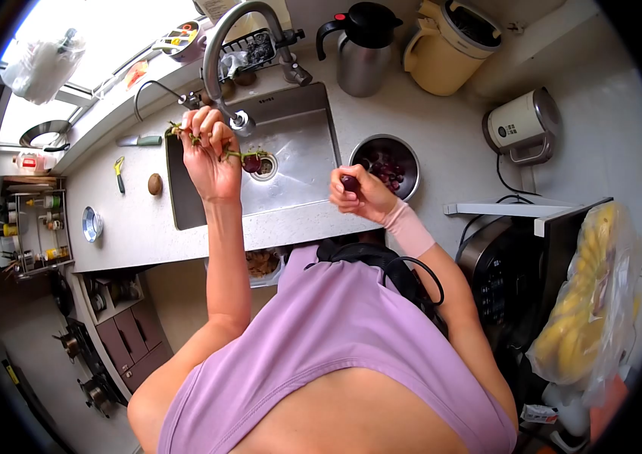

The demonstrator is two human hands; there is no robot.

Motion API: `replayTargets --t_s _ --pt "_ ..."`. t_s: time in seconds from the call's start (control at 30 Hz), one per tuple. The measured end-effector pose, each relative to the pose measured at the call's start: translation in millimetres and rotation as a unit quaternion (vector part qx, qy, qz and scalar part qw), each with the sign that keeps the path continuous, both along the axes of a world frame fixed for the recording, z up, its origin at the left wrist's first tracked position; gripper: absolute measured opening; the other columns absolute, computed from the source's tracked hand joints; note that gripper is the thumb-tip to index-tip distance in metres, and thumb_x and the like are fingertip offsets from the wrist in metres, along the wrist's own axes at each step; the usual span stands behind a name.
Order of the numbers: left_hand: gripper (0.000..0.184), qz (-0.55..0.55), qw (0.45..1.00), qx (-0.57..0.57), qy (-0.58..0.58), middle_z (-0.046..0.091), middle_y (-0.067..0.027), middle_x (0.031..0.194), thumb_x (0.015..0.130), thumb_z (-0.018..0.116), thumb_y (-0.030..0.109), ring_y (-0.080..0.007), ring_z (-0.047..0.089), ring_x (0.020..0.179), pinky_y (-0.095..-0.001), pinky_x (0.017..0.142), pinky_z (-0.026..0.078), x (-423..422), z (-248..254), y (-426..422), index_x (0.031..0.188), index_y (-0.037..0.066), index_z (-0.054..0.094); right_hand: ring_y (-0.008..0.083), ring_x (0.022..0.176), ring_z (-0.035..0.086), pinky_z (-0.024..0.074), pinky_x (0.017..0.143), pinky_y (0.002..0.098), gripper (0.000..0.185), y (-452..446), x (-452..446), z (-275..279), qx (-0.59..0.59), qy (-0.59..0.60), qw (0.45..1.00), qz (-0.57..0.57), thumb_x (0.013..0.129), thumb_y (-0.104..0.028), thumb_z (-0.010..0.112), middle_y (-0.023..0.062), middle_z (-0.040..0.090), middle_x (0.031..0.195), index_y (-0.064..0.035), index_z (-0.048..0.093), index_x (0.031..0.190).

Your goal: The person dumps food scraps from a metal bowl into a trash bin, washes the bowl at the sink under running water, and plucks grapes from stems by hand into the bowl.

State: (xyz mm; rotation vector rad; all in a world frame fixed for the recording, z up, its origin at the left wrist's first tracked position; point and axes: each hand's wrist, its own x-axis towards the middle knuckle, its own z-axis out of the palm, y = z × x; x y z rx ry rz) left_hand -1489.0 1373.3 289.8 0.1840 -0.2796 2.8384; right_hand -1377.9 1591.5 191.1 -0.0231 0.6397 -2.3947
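My left hand (213, 155) is raised over the left part of the sink, its fingers closed on a green grape stem (232, 153). One dark red grape (251, 163) hangs from the stem's right end, above the drain. At the sink's right front edge, my right hand (366, 195) is closed around a dark purple grape (350, 182), partly covered by the fingers. Just beyond that hand stands a metal bowl (410, 151) with several dark grapes (388, 170) inside.
A curved faucet (215, 53) arches over the stainless sink (298, 125). Left on the counter lie a knife (139, 141), a yellow-green peeler (119, 174), a brown kiwi (155, 184) and a small bowl (92, 224). A steel thermos jug (364, 60) and a kettle (522, 125) stand right.
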Motion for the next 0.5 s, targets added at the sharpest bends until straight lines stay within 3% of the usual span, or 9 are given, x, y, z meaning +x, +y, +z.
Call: replayTargets --t_s 0.07,0.17,0.23,0.27,0.33,0.37,0.43,0.47,0.5 --pt "0.023 -0.002 1.0 -0.013 0.01 0.035 -0.0002 0.07 0.1 0.04 0.02 -0.009 0.029 0.059 -0.023 0.047 0.024 -5 4 -6 0.081 0.007 0.045 0.0051 0.053 0.041 0.0339 0.049 0.0171 0.037 21 2 -23 0.318 0.045 0.946 -0.041 0.098 -0.032 0.04 -0.0027 0.045 0.062 -0.0042 0.059 0.082" --pt "0.025 -0.013 1.0 0.002 0.0 0.034 0.0002 0.069 0.1 0.039 0.023 -0.0089 0.029 0.058 -0.023 0.047 0.023 -4 9 -2 0.081 0.007 0.046 0.0315 0.077 0.062 0.0487 0.071 0.0419 0.023 43 4 -90 0.73 0.199 0.644 -0.117 0.087 -0.028 0.057 0.0102 0.063 0.079 -0.0057 0.063 0.09" --pt "0.026 -0.017 1.0 0.01 0.001 0.034 0.0003 0.069 0.1 0.039 0.023 -0.0089 0.029 0.058 -0.023 0.048 0.023 -3 7 3 0.081 0.007 0.046 0.0334 0.086 0.06 0.0467 0.08 0.0435 0.026 52 11 -93 0.848 0.25 0.465 -0.044 0.085 -0.027 0.06 0.012 0.063 0.088 -0.006 0.062 0.1" --pt "0.026 -0.018 1.0 0.014 -0.004 0.034 0.0003 0.069 0.1 0.039 0.024 -0.0091 0.029 0.058 -0.0231 0.048 0.023 -3 5 5 0.081 0.007 0.045 0.0334 0.086 0.06 0.0467 0.08 0.0435 0.026 49 12 -87 0.849 0.252 0.463 -0.044 0.085 -0.027 0.06 0.012 0.063 0.088 -0.006 0.062 0.1" --pt "0.026 -0.023 0.999 0.024 -0.007 0.035 0.0001 0.069 0.1 0.039 0.025 -0.0097 0.03 0.058 -0.0234 0.048 0.023 0 4 11 0.081 0.007 0.045 0.0335 0.091 0.059 0.0446 0.085 0.0448 0.035 32 8 -51 0.817 0.401 0.355 -0.215 0.083 -0.028 0.065 0.0146 0.061 0.099 -0.0059 0.059 0.109" --pt "0.026 -0.023 0.999 0.025 -0.007 0.035 0.0001 0.069 0.1 0.039 0.025 -0.0097 0.03 0.058 -0.0234 0.048 0.023 0 4 14 0.081 0.007 0.045 0.0338 0.095 0.059 0.0452 0.086 0.045 0.038 19 -1 -25 0.755 0.381 0.504 -0.18 0.081 -0.027 0.067 0.0146 0.059 0.107 -0.0052 0.057 0.111" --pt "0.026 -0.019 1.0 0.019 -0.012 0.035 0.0 0.069 0.1 0.039 0.025 -0.01 0.031 0.059 -0.0233 0.047 0.024 1 4 23 0.082 0.007 0.045 0.0235 0.11 0.056 0.0465 0.093 0.0364 0.047 -16 -16 23 0.441 0.248 0.848 -0.16 0.084 -0.024 0.068 0.0112 0.056 0.115 -0.0059 0.047 0.122" --pt "0.026 -0.024 1.0 0.017 0.0 0.036 0.0 0.069 0.1 0.039 0.026 -0.0098 0.031 0.059 -0.0229 0.047 0.025 0 1 27 0.082 0.008 0.046 0.0198 0.11 0.055 0.047 0.093 0.0332 0.056 -31 -21 41 0.282 0.203 0.926 -0.151 0.083 -0.021 0.071 0.0114 0.053 0.119 -0.005 0.04 0.127" --pt "0.026 -0.026 0.999 0.019 0.002 0.036 0.0 0.069 0.1 0.039 0.026 -0.0098 0.031 0.059 -0.0229 0.047 0.025 1 1 31 0.082 0.008 0.046 0.0179 0.105 0.056 0.0468 0.092 0.0318 0.057 -41 -24 61 0.214 0.183 0.949 -0.142 0.081 -0.015 0.072 0.0108 0.05 0.12 -0.0041 0.039 0.126"
